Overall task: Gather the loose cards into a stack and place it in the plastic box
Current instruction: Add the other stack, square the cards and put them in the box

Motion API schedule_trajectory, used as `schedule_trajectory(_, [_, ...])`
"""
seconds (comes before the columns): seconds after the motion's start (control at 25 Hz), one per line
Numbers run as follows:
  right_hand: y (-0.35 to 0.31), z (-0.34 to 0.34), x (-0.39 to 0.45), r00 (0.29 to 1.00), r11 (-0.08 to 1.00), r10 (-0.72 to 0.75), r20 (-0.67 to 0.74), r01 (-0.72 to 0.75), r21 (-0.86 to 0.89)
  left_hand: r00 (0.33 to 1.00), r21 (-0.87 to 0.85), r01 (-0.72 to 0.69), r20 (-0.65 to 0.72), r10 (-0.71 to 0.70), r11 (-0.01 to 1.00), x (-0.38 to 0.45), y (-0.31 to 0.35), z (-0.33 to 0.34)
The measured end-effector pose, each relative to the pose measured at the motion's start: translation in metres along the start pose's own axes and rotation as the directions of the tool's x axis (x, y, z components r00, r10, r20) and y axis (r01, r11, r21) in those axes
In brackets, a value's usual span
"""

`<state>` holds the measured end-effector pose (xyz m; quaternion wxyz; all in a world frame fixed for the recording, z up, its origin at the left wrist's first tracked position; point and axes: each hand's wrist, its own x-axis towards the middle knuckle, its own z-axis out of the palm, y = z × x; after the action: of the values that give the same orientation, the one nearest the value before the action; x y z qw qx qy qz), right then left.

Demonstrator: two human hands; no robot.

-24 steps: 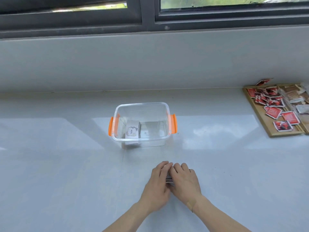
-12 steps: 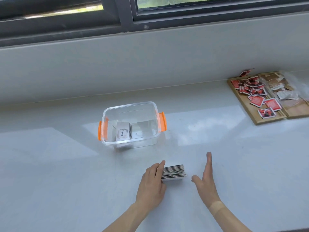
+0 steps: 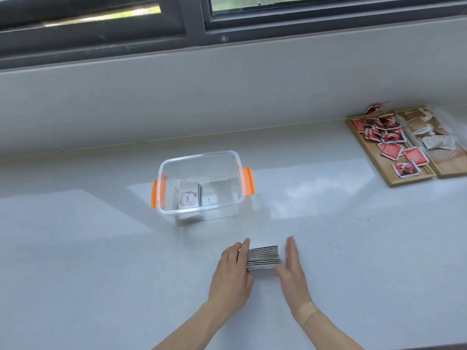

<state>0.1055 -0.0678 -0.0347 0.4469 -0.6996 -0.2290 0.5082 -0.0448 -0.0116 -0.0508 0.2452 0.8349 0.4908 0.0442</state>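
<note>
A stack of cards [image 3: 264, 257] lies on the pale counter, its dark striped edges showing. My left hand [image 3: 232, 274] rests flat against the stack's left side, fingers together. My right hand [image 3: 293, 269] is at the stack's right side with straight fingers, its thumb near the front right corner. Neither hand lifts the stack. Behind it stands the clear plastic box [image 3: 199, 213] with orange handles; a white card stack [image 3: 188, 197] printed "love" stands inside at the left.
A wooden tray [image 3: 374, 162] holding several red and white packets sits at the far right, with a second wooden tray [image 3: 452, 168] beside it. A grey wall and window frame rise behind the counter.
My right hand lifted off the stack and swung out to the right, then came back against the stack's right side. My left hand stayed on the left side. The camera shifted slightly.
</note>
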Motion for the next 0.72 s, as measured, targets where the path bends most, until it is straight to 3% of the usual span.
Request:
schedule_trajectory(0.12, [0.003,0.001,-0.003,0.985,0.997,0.029,0.171,-0.017,-0.072,1.0,-0.034,0.01,-0.002,-0.01,0.999,-0.002,-0.002,0.0])
schedule_trajectory(0.24, [-0.008,-0.009,0.004,0.965,0.935,-0.059,0.254,0.143,-0.325,1.0,-0.038,0.001,-0.011,-0.002,0.999,-0.003,-0.002,-0.001])
schedule_trajectory(0.28, [-0.012,-0.011,0.008,0.947,0.822,-0.131,0.292,0.269,-0.502,1.0,-0.034,-0.004,-0.012,0.004,0.999,-0.003,-0.003,-0.001])
schedule_trajectory(0.36, [-0.017,-0.008,0.018,0.852,0.419,-0.261,0.453,0.523,-0.742,1.0,-0.031,-0.015,-0.01,0.015,0.999,-0.004,-0.004,-0.001])
schedule_trajectory(0.4, [-0.018,-0.003,0.022,0.808,0.253,-0.268,0.525,0.585,-0.771,1.0,-0.027,-0.019,-0.003,0.019,0.999,-0.005,-0.005,-0.001])
schedule_trajectory(0.48, [-0.022,0.007,0.028,0.79,0.066,-0.24,0.565,0.594,-0.802,0.999,0.002,-0.035,0.002,0.035,0.999,-0.005,-0.005,-0.001])
schedule_trajectory(0.56, [-0.024,0.015,0.031,0.801,-0.002,-0.235,0.55,0.566,-0.825,0.999,0.012,-0.051,-0.006,0.051,0.999,-0.005,-0.005,-0.002])
schedule_trajectory(0.64, [-0.023,0.016,0.031,0.8,-0.003,-0.249,0.546,0.563,-0.826,0.998,-0.033,-0.058,0.0,0.058,0.998,-0.003,-0.006,-0.006])
schedule_trajectory(0.72, [-0.019,0.015,0.032,0.796,0.052,-0.27,0.541,0.574,-0.817,1.0,-0.226,0.017,0.008,-0.016,0.974,-0.003,-0.008,-0.012])
